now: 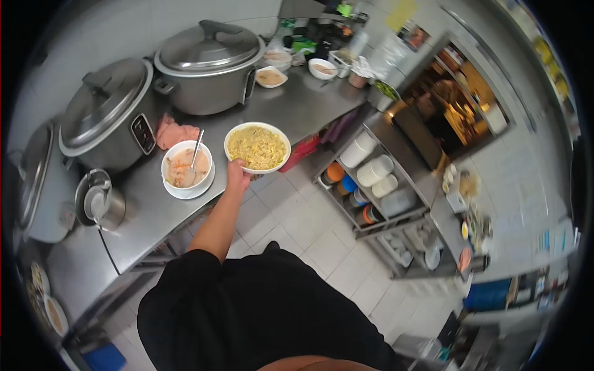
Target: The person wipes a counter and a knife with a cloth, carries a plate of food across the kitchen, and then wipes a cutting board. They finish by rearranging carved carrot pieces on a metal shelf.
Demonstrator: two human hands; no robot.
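Observation:
My left hand (pixel 237 175) reaches out from a black sleeve and grips the near rim of a white plate (pixel 285 156). The thumb lies over the rim, and the other fingers are mostly hidden beneath. Yellow fried rice (pixel 257 148) fills the plate, which is held at the edge of the steel counter (pixel 145 213). Just left of it stands a white bowl of pale soup (pixel 183 170) with orange shreds, a metal spoon (pixel 197 150) leaning in it. A saucer lies under the bowl. My right hand is out of view.
Large rice cookers (pixel 207 68) line the wall behind a pink cloth (pixel 177 132). A metal pot (pixel 105 207) stands at left. Small food bowls (pixel 271 76) sit farther along the counter. Across the tiled floor (pixel 291 213) is a shelf with stacked white containers (pixel 374 170), below a pass-through window (pixel 464 99).

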